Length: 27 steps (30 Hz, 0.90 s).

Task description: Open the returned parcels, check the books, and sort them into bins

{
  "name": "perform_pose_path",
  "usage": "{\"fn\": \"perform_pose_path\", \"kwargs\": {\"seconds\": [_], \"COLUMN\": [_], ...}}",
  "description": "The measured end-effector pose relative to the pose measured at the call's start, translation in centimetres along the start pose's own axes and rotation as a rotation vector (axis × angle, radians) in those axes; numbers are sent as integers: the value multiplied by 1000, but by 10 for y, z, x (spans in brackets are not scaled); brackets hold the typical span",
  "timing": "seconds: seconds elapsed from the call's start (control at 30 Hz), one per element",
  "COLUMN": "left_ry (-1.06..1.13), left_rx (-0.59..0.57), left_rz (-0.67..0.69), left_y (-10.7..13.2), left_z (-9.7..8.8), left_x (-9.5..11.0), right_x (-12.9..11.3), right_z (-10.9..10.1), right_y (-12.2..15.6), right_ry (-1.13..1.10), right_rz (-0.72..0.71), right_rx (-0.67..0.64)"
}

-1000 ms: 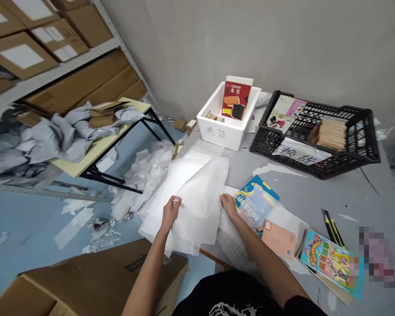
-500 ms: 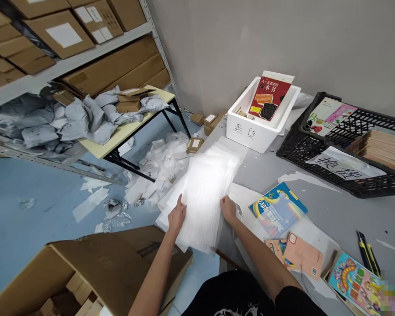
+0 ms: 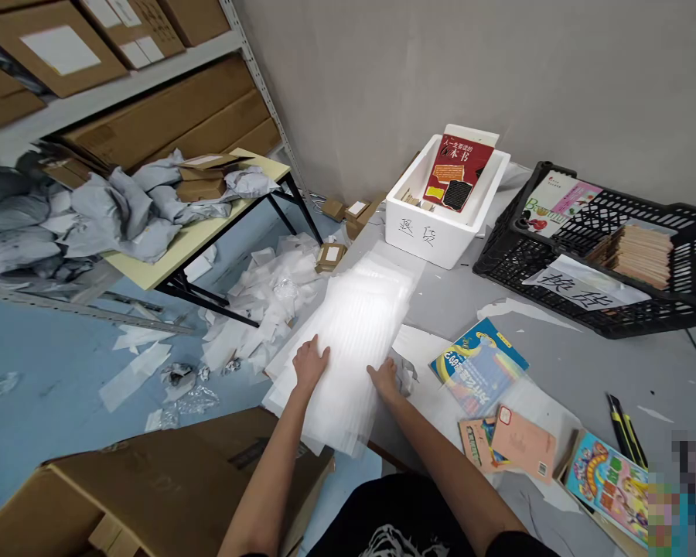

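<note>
White foam sheets in one stack (image 3: 345, 371), count not readable, lie at the left edge of a grey worktable (image 3: 557, 363). Two hands on it. Left hand (image 3: 310, 365) lies flat on top of the stack, fingers slightly spread, no grip. Right hand (image 3: 383, 381) rests at the stack's right side, fingers together and lightly bent, pressing, not pinching anything.

One white styrofoam box (image 3: 417, 244), handwritten 退货 on front, holds one red book (image 3: 457, 172) titled 人一生要读的…本书, partly unclear. One black plastic crate (image 3: 502, 267) holds a paper sign (image 3: 580, 285) reading 换货, one book (image 3: 557, 203) with "Bea…" on its cover, and one stack of thin tan booklets (image 3: 632, 254).

Also on the table: one blue book in clear plastic (image 3: 479, 367), one peach card with barcode (image 3: 523, 442), one colourful children's book (image 3: 606, 487), one yellow-and-black utility knife (image 3: 626, 422). Left of the table: one folding table (image 3: 209, 220) with grey mailer bags (image 3: 133, 213), foam scraps on the floor (image 3: 261, 309), one cardboard carton (image 3: 151, 495) nearest the person.
</note>
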<state>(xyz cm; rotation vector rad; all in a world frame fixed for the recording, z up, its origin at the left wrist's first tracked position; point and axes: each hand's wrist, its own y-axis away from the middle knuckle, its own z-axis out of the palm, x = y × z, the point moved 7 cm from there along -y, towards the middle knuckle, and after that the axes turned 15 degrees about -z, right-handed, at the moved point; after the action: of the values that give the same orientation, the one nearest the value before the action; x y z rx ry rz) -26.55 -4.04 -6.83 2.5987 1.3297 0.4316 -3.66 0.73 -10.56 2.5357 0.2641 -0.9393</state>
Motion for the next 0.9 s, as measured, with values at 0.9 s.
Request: {"fn": "perform_pose_path", "kwargs": {"seconds": [0.9], "left_ry": [-82], "left_rx": [101], "left_rz": [631], "left_y": [30], "left_z": [19], "left_x": [104], "right_x": [13], "right_z": [-79], "right_y": [28], "right_ry": [5], "right_rz": [-194], "right_rx": [54]}}
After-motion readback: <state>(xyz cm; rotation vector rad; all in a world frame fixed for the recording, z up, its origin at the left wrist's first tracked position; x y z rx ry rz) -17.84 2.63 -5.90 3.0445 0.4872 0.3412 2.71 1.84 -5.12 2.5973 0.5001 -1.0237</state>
